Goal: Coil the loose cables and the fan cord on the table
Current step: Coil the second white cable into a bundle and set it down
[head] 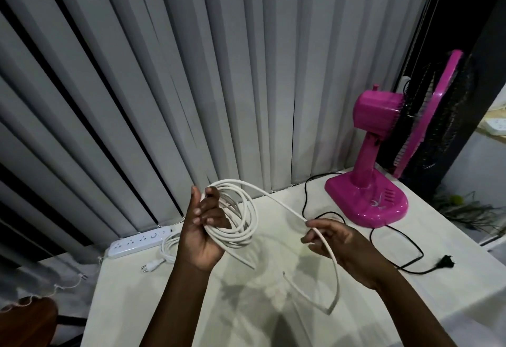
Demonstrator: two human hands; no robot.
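My left hand (201, 233) is raised above the table and grips a coil of white cable (242, 220) with several loops. From the coil a strand arcs right into my right hand (332, 239), which pinches it. The loose tail (335, 283) hangs below that hand, curls back and ends free near the table's middle. The pink fan (380, 155) stands at the back right. Its black cord (410, 248) lies uncoiled on the table and ends in a plug (446, 262) near the right edge.
A white power strip (138, 241) lies at the table's back left with its own white cord (169, 246) bundled beside it. Grey vertical blinds (191, 72) hang behind the table (153, 292). A brown wooden seat (27, 322) shows at the lower left.
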